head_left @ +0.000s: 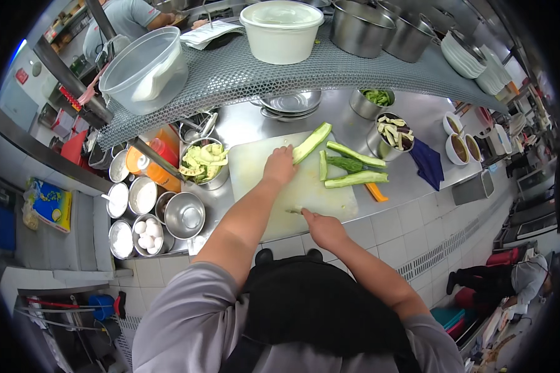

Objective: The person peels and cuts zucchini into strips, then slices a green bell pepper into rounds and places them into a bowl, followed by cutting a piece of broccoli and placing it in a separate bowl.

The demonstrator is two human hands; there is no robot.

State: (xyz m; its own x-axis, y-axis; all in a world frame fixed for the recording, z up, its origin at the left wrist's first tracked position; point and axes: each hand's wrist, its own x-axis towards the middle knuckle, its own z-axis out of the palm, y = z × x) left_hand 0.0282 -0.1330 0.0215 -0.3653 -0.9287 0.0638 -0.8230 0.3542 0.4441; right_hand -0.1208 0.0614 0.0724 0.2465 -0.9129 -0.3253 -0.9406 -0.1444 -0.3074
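My left hand (280, 165) rests on the near end of a long piece of peeled green cucumber or gourd (313, 141) on the white cutting board (256, 172). In my right hand (327, 229), close to the board's front edge, is a small knife; its short blade (294, 211) lies low over the board, and the handle is mostly hidden by my fingers. To the right lie more pale peeled pieces (357, 179) and a darker green piece (345, 163). An orange-handled tool (376, 192) sits beside the board, partly under a piece.
A steel bowl of green trimmings (204, 161) stands left of the board, near bowls of eggs (148, 235) and white powder (143, 195). Rightward are a pot of cut eggplant (394, 133), a dark blue cloth (427, 163) and sauce bowls (457, 149). A mesh shelf (242, 77) overhangs the back.
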